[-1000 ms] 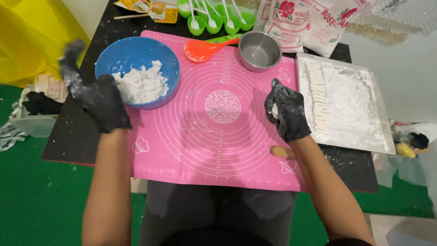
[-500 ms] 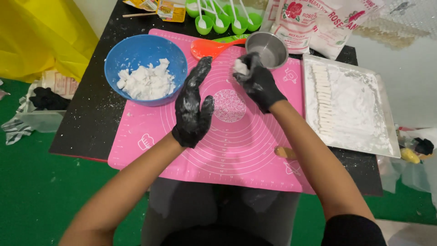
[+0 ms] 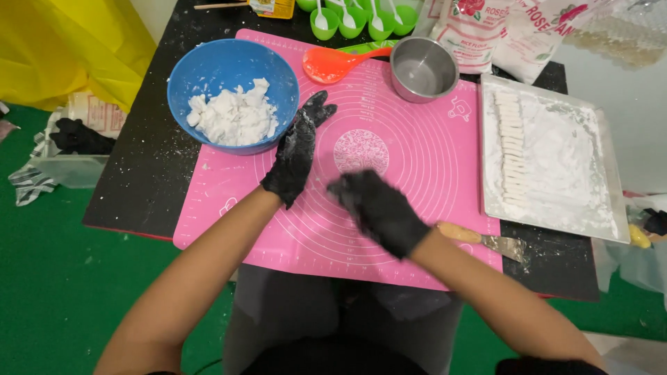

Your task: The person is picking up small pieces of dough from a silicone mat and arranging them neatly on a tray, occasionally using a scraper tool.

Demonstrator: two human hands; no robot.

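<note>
Upper right of frame: two white flour bags with red and pink print lie side by side at the table's far edge, tops cut off by the frame. Upper centre: corner of a yellow packet, partly out of view. Left of centre top, a row of green cups with white spoons in them.

Pink silicone baking mat with printed concentric rings covers the middle of the black table. Blue bowl sits at the mat's upper left corner and holds white dough lumps. Orange spoon and a small steel pot lie along the mat's far edge. Right of frame: floured tray with a column of white dough strips along its left side. A wooden-handled scraper lies at the mat's lower right.

Left hand, in a black glove dusted with flour, hovers flat just right of the bowl, fingers straight and together, holding nothing. Right hand, black-gloved, is motion-blurred over the mat's centre, palm down; fingers loosely spread, nothing seen in them. The dough lumps are in the bowl, just left of the left fingertips, not touching.
</note>
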